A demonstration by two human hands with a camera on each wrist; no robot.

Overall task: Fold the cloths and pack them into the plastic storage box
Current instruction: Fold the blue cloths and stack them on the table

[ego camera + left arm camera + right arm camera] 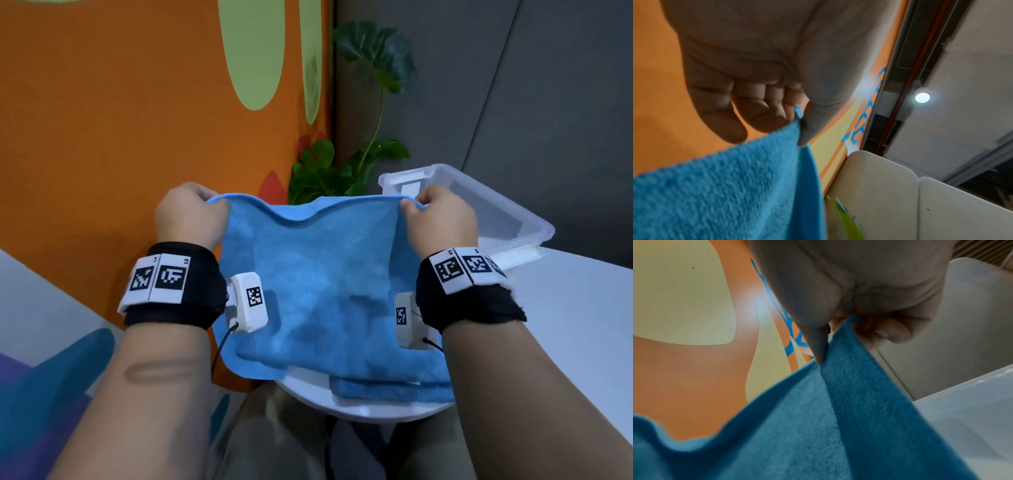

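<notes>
Blue cloth (pixel 318 274) is pinched at its top corners by left hand (pixel 190 214) and right hand (pixel 440 219), top edge stretched hand-to-hand, plastic storage box (pixel 507 212) just beyond the right hand.

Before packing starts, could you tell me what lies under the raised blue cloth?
A folded blue cloth lies on the white table beneath the raised blue cloth; the rest is covered.

A white table (pixel 565 308) carries a folded blue cloth (pixel 387 390) and a clear box (pixel 534 222).
</notes>
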